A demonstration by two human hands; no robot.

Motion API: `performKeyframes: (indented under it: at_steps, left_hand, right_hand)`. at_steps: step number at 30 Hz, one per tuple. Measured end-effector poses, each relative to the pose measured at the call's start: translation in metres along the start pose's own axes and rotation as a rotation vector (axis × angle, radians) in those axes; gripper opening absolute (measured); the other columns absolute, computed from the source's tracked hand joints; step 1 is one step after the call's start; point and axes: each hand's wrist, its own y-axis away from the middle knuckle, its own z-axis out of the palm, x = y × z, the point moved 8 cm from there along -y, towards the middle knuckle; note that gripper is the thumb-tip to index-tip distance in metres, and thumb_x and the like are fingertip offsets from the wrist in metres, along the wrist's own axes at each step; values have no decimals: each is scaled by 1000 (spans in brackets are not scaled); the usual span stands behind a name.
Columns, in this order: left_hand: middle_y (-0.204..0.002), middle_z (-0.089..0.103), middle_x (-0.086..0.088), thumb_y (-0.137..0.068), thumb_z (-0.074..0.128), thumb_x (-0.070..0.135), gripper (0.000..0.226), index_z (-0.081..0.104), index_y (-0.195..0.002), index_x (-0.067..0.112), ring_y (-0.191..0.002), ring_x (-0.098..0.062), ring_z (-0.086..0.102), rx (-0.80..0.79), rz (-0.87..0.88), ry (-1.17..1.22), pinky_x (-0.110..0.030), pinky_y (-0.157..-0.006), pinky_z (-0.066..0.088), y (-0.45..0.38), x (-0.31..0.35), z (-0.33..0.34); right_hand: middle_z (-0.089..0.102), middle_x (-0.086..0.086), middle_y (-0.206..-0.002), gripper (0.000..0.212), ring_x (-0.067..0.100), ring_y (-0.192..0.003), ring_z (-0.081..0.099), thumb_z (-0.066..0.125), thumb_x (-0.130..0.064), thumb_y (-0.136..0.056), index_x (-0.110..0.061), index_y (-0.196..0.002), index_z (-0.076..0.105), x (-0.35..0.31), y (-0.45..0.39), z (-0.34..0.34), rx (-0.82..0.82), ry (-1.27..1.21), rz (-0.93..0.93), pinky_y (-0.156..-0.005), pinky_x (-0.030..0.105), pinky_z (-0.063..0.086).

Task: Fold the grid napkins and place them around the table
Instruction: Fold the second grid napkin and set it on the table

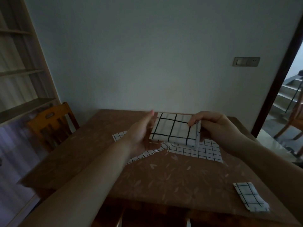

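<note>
Your right hand pinches the right edge of the folded grid napkin, held above the table, while your left hand, fingers straight, supports its left side. Unfolded napkins lie beneath; another folded napkin rests at the near right edge (no readable writing anywhere).

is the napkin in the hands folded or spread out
Folded: the napkin is a compact rectangle with layered edges showing at its right end, pinched there by the right hand, with the left hand at its other end.
</note>
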Motion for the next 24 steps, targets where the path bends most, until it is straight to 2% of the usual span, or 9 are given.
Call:
performKeyframes:
  at_steps: [2,4,6,9,11,15,19,22,24]
  left_hand:
    - [-67,70,-3,-96,42,55,53,68,-103,10,-57,-16,65,-22,-8,-144,-25,-47,51,4,0,5]
    - [-66,70,0,-98,49,43,36,67,-107,12,-55,-15,66,16,68,-290,-24,-45,50,7,5,7]
    - [-66,66,3,-100,53,34,21,67,-100,18,-51,-11,63,97,199,-440,-23,-45,48,7,15,5]
    - [-65,59,9,-101,51,30,19,64,-91,20,-49,-7,54,139,378,-587,-21,-45,43,9,27,7]
    - [-67,63,13,-101,51,31,19,65,-94,21,-52,-7,54,95,465,-700,-20,-45,42,13,33,16]
    - [-86,70,13,-97,53,39,15,64,-103,30,-71,0,67,-44,537,-857,-17,-58,50,23,34,45]
    - [-83,72,10,-95,59,36,12,66,-100,27,-72,-1,68,-90,579,-857,-19,-61,52,31,37,59]
    - [-77,73,6,-93,62,39,20,69,-101,21,-66,-3,68,-65,558,-845,-20,-58,52,31,38,56]
    - [-70,70,11,-92,64,40,19,69,-95,22,-60,0,65,-59,558,-859,-16,-54,48,32,37,53]
  right_hand:
    - [69,-7,-73,62,12,-62,63,35,14,-91,-27,-62,72,-1,1,-3,5,122,-47,-55,26,53]
    - [69,-5,-80,63,19,-69,64,36,15,-91,-29,-65,73,0,3,-5,12,204,-74,-59,32,55]
    - [70,0,-86,59,25,-76,66,36,12,-91,-27,-69,73,4,5,-8,-6,226,-63,-64,37,56]
    - [71,5,-95,33,20,-90,67,39,-7,-85,-12,-84,72,5,10,-7,-75,116,1,-72,35,57]
    - [69,6,-101,32,15,-97,66,42,-18,-77,-9,-95,67,-2,10,-11,-45,125,-21,-77,31,54]
    - [68,-8,-78,28,3,-74,65,43,-51,-90,-32,-87,64,-28,12,-1,46,547,-224,-62,15,47]
    - [51,-8,-49,40,8,-51,52,45,-37,-98,-33,-59,51,-49,23,10,197,667,-436,-46,16,34]
    - [42,-11,-45,38,8,-47,47,49,-26,-94,-34,-57,44,-53,26,10,220,695,-514,-44,14,29]
    - [40,-10,-46,40,8,-46,45,49,-23,-95,-27,-57,43,-50,24,7,232,697,-506,-43,13,28]
